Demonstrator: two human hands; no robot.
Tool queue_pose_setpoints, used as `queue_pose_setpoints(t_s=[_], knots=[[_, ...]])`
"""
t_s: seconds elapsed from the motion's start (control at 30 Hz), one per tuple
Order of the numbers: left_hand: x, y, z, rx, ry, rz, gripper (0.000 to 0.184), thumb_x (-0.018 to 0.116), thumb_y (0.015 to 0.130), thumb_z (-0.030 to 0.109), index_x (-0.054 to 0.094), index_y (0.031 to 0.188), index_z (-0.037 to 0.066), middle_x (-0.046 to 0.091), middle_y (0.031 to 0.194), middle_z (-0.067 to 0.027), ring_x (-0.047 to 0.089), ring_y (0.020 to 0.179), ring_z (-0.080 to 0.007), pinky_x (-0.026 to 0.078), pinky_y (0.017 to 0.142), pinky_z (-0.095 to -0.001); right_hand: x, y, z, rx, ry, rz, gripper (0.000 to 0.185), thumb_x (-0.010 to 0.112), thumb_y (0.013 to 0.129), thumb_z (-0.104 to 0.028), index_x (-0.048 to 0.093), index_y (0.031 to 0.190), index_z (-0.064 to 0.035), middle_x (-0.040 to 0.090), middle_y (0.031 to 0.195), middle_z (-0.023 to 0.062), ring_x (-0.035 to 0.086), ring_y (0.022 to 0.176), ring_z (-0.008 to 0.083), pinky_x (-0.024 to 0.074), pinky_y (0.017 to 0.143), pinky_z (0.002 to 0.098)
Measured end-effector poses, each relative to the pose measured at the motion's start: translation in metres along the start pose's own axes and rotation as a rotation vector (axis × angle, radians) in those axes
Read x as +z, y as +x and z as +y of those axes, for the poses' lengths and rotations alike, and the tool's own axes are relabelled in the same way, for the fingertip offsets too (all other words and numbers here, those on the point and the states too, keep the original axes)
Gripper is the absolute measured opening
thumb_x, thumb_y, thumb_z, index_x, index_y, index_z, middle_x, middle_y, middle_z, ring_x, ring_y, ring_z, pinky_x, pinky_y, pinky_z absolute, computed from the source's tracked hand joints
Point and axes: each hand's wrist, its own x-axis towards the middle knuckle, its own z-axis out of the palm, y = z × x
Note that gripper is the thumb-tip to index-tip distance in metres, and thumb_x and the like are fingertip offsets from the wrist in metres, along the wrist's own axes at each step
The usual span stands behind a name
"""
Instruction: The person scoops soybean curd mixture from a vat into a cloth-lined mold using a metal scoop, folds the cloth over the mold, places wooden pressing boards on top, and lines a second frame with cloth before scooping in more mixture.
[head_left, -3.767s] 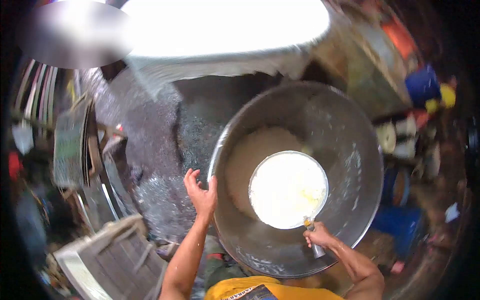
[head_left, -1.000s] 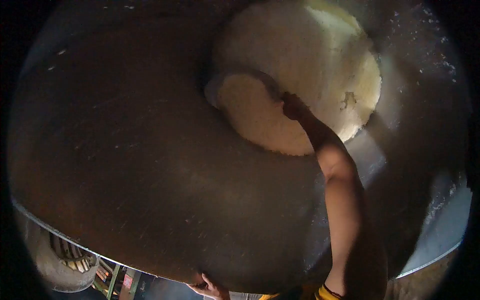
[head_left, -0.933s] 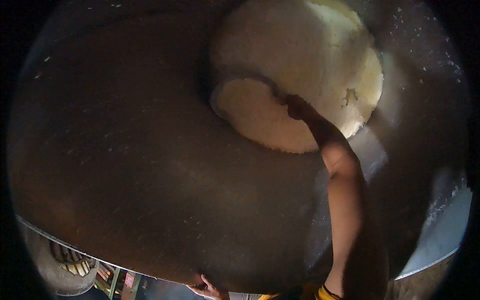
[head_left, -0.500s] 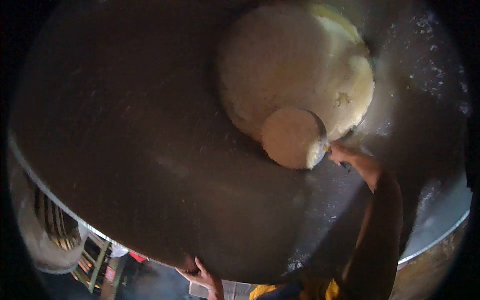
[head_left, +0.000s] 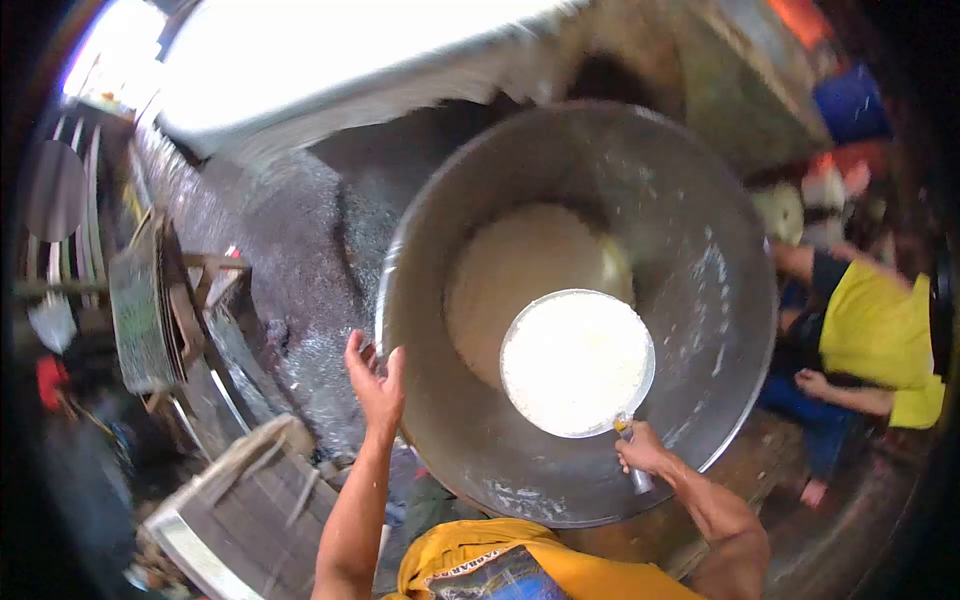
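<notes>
My right hand (head_left: 645, 450) is closed around the handle of a round, wide dipper (head_left: 578, 362), which is heaped with a bright white, curd-like or mushy substance. The dipper is over the inside of a large, deep metal vat (head_left: 690, 270). Down in the vat lies a pale mass (head_left: 530, 240), partly behind the dipper. Beside the vat's left rim is my left hand (head_left: 378, 390), its fingers spread and nothing in it. Whether its fingertips touch the rim I cannot tell.
A person in a yellow shirt (head_left: 875, 320) sits at the right, near the vat. Wet dark ground (head_left: 300, 240) stretches to the left. Closer in stand a wooden-framed box (head_left: 240, 500) and a slatted panel (head_left: 148, 310). A blue container (head_left: 852, 103) is at the upper right.
The dipper has come up out of the pale mass, full, with my right hand. My left hand rested at the near rim and is now raised at the left rim. The view has pulled back.
</notes>
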Motion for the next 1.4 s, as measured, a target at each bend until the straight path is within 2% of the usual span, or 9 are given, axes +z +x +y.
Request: queue_pose_setpoints(t_s=[0.37, 0.53, 0.67, 0.73, 0.87, 1.03, 1.17, 1.27, 1.4], knots=[[-0.297, -0.183, -0.085, -0.028, -1.044, 0.710, 0.067, 0.063, 0.085, 0.002, 0.025, 0.140, 0.000, 0.045, 0.127, -0.0163, 0.050, 0.117, -0.0225, 0.045, 0.095, -0.0341, 0.160, -0.278, -0.179, -0.337, -0.508, -0.068, 0.011, 0.055, 0.082, -0.001, 0.050, 0.091, 0.0038, 0.054, 0.066, 0.0082, 0.056, 0.053, 0.0161, 0.0477, 0.047, 0.0326], [-0.421, -0.350, -0.074, -0.165, -1.836, 0.941, 0.056, 0.061, 0.090, 0.031, 0.039, 0.135, 0.007, 0.051, 0.124, -0.0080, 0.048, 0.121, -0.0248, 0.033, 0.106, -0.0406, 0.319, -0.420, -0.190, -0.413, -0.655, -0.367, 0.009, 0.057, 0.086, -0.005, 0.049, 0.086, -0.0009, 0.051, 0.064, 0.0063, 0.051, 0.051, 0.0148, 0.0452, 0.047, 0.0315], [-0.470, -0.329, -0.066, 0.124, -2.215, 0.633, 0.054, 0.053, 0.093, 0.041, 0.042, 0.133, 0.007, 0.046, 0.137, -0.0105, 0.049, 0.120, -0.0276, 0.036, 0.106, -0.0414, 0.478, -0.411, -0.268, -0.366, -0.872, -0.783, 0.011, 0.055, 0.090, -0.012, 0.049, 0.085, -0.0039, 0.050, 0.061, 0.0024, 0.050, 0.051, 0.0104, 0.0435, 0.047, 0.0258], [-0.416, -0.327, -0.111, -0.163, -0.941, 0.765, 0.053, 0.041, 0.096, 0.043, 0.041, 0.133, 0.005, 0.047, 0.134, -0.0148, 0.051, 0.118, -0.0287, 0.045, 0.099, -0.0406, 0.551, -0.406, -0.273, -0.342, -0.975, -1.001, 0.010, 0.054, 0.091, -0.011, 0.050, 0.086, -0.0030, 0.049, 0.061, 0.0007, 0.049, 0.051, 0.0090, 0.0440, 0.047, 0.0245], [-0.451, -0.324, -0.121, 0.534, -2.038, 0.178, 0.044, 0.041, 0.097, 0.038, 0.044, 0.127, 0.006, 0.054, 0.118, -0.0145, 0.054, 0.109, -0.0279, 0.045, 0.093, -0.0368, 0.690, -0.403, -0.257, -0.346, -1.090, -1.127, 0.013, 0.054, 0.090, -0.011, 0.055, 0.084, 0.0000, 0.055, 0.063, 0.0043, 0.054, 0.052, 0.0114, 0.0445, 0.047, 0.0235], [-0.428, -0.301, -0.107, -0.086, -2.005, 1.182, 0.030, 0.054, 0.092, 0.028, 0.051, 0.118, 0.014, 0.055, 0.116, -0.0025, 0.048, 0.115, -0.0206, 0.032, 0.104, -0.0429, 0.794, -0.406, -0.250, -0.054, -0.985, -1.099, 0.015, 0.051, 0.090, -0.007, 0.054, 0.078, 0.0013, 0.052, 0.059, 0.0054, 0.053, 0.050, 0.0134, 0.0467, 0.047, 0.0263], [-0.449, -0.307, -0.091, -0.170, -2.141, 1.207, 0.032, 0.064, 0.085, 0.023, 0.050, 0.113, 0.016, 0.052, 0.120, -0.0027, 0.042, 0.121, -0.0241, 0.031, 0.105, -0.0442, 0.834, -0.395, -0.274, -0.636, -0.940, -0.877, 0.011, 0.055, 0.082, -0.003, 0.056, 0.074, 0.0056, 0.057, 0.062, 0.0110, 0.057, 0.050, 0.0183, 0.0488, 0.044, 0.0318], [-0.454, -0.304, -0.086, -0.318, -2.091, 1.254, 0.039, 0.065, 0.083, 0.032, 0.050, 0.115, 0.016, 0.050, 0.118, -0.0042, 0.045, 0.116, -0.0255, 0.032, 0.104, -0.0435, 0.848, -0.373, -0.337, -1.267, -0.701, -0.391, 0.032, 0.061, 0.080, -0.016, 0.055, 0.101, 0.0075, 0.062, 0.092, 0.0276, 0.063, 0.086, 0.0376, 0.0499, 0.078, 0.0443], [-0.446, -0.314, -0.080, -0.191, -1.921, 1.173, 0.062, 0.071, 0.078, 0.047, 0.045, 0.122, 0.013, 0.046, 0.119, -0.0057, 0.043, 0.115, -0.0222, 0.027, 0.108, -0.0412, 0.702, -0.460, -0.404, -1.648, -0.270, -0.207, 0.039, 0.072, 0.079, -0.021, 0.045, 0.097, 0.0002, 0.058, 0.087, 0.0199, 0.060, 0.086, 0.0315, 0.0454, 0.074, 0.0432]])
